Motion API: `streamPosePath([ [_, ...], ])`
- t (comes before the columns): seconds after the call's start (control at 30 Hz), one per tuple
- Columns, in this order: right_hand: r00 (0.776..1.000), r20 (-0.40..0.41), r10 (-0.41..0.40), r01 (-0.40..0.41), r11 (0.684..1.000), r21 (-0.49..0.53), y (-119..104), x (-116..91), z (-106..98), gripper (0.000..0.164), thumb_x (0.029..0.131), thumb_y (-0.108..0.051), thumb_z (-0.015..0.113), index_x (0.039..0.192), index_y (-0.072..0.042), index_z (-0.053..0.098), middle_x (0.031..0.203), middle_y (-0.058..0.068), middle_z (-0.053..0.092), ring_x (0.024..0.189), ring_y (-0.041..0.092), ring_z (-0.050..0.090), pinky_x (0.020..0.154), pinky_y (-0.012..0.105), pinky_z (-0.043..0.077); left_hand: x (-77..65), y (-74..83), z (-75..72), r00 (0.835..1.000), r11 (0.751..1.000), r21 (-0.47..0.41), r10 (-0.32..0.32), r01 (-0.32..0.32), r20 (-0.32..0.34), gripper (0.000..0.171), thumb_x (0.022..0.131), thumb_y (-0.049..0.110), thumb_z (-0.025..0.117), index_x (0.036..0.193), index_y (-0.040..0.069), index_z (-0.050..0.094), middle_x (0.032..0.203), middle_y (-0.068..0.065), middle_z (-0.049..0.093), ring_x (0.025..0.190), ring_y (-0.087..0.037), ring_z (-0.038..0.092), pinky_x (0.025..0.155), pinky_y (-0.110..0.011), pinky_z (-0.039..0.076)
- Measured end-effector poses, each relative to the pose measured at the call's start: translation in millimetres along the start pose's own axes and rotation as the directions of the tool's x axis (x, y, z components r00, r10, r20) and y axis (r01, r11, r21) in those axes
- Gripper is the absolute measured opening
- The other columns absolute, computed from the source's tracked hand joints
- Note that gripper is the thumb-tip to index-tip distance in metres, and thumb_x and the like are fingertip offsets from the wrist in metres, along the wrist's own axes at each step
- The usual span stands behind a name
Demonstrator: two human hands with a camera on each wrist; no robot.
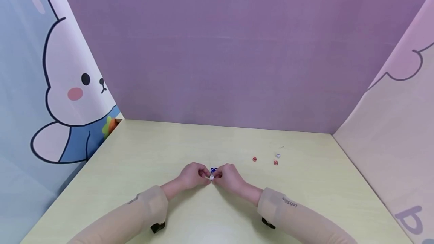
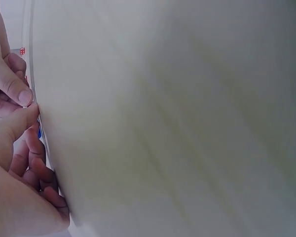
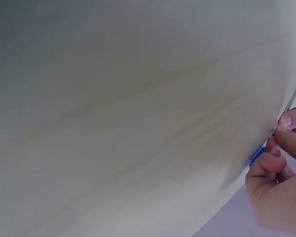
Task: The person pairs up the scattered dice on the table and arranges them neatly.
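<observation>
In the head view my left hand [image 1: 193, 175] and right hand [image 1: 230, 178] meet low over the table, fingertips on either side of a small white die [image 1: 211, 177] with dark pips. Both hands pinch it between thumb and fingers. Just behind it, blue dice [image 1: 213, 170] with white marks show partly between the hands. From the left wrist, the thumb of the left hand [image 2: 19, 168] almost meets that of the right hand [image 2: 7, 81], the die mostly covered. The right wrist view has the right hand [image 3: 274, 185] with a blue die [image 3: 256, 155] beyond its fingers.
To the right on the pale table [image 1: 152, 142] lie a red die [image 1: 254, 159], a second red die [image 1: 276, 162] and a white die [image 1: 278, 155]. A purple panel [image 1: 217, 67] rises at the table's back edge, with printed cloth panels at both sides.
</observation>
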State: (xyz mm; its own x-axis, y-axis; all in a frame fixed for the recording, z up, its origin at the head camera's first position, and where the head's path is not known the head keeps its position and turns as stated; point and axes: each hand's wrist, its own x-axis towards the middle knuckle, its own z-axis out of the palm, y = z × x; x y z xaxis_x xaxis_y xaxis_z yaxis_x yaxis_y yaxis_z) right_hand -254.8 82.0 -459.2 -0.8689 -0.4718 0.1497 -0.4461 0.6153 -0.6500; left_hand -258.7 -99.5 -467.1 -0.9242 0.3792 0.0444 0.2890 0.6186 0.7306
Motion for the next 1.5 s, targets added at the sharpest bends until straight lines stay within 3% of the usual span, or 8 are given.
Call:
streamPosePath([
  [0.43,1.000,0.009,-0.015,0.015,1.000,-0.010,-0.4,-0.4,-1.8,0.009,0.074,-0.001,0.075,0.083,-0.003,0.074,0.069,0.002,0.069,0.058,0.000,0.053,0.057,0.016,0.046,0.4,1.7,-0.8,1.000,1.000,0.005,0.004,-0.003,-0.009,0.013,0.073,0.012,0.079,0.081,0.010,0.069,0.066,0.005,0.057,0.061,-0.007,0.048,0.060,-0.022,0.038],
  [0.67,0.999,0.035,-0.012,0.013,0.999,-0.034,5.9,-8.3,-11.6,0.016,0.075,-0.002,0.075,0.091,-0.001,0.073,0.082,0.007,0.071,0.069,0.007,0.061,0.065,0.016,0.048,-1.1,1.9,-0.6,1.000,1.000,-0.007,-0.012,0.013,0.009,0.014,0.074,0.013,0.079,0.082,0.011,0.069,0.066,0.006,0.056,0.060,-0.007,0.047,0.060,-0.022,0.038],
  [0.97,0.999,0.049,0.019,-0.017,0.998,-0.053,22.7,-26.0,-37.7,0.013,0.077,-0.001,0.072,0.090,-0.003,0.072,0.083,0.004,0.070,0.073,0.009,0.061,0.067,0.019,0.049,-1.7,1.6,-0.2,0.999,0.999,-0.013,-0.031,0.031,0.007,0.015,0.073,0.014,0.080,0.084,0.011,0.069,0.067,0.005,0.056,0.062,-0.008,0.047,0.059,-0.022,0.038],
  [1.23,1.000,0.010,0.026,-0.025,0.996,-0.088,36.9,-34.1,-69.9,0.010,0.077,0.000,0.072,0.088,-0.002,0.072,0.076,0.002,0.067,0.067,0.008,0.053,0.061,0.019,0.045,-1.7,0.8,-0.7,0.999,0.999,-0.042,-0.029,0.029,0.014,0.015,0.074,0.013,0.079,0.084,0.010,0.069,0.067,0.004,0.055,0.062,-0.009,0.046,0.059,-0.021,0.037],
  [1.5,0.997,-0.064,0.038,-0.048,0.986,-0.158,63.3,-36.2,-109.5,0.013,0.078,-0.002,0.072,0.091,-0.001,0.071,0.081,0.004,0.069,0.067,0.009,0.052,0.059,0.020,0.043,-0.5,-1.1,-0.8,1.000,0.999,-0.049,-0.018,0.019,0.019,0.015,0.074,0.012,0.079,0.085,0.010,0.069,0.066,0.004,0.055,0.061,-0.009,0.046,0.058,-0.022,0.037],
])
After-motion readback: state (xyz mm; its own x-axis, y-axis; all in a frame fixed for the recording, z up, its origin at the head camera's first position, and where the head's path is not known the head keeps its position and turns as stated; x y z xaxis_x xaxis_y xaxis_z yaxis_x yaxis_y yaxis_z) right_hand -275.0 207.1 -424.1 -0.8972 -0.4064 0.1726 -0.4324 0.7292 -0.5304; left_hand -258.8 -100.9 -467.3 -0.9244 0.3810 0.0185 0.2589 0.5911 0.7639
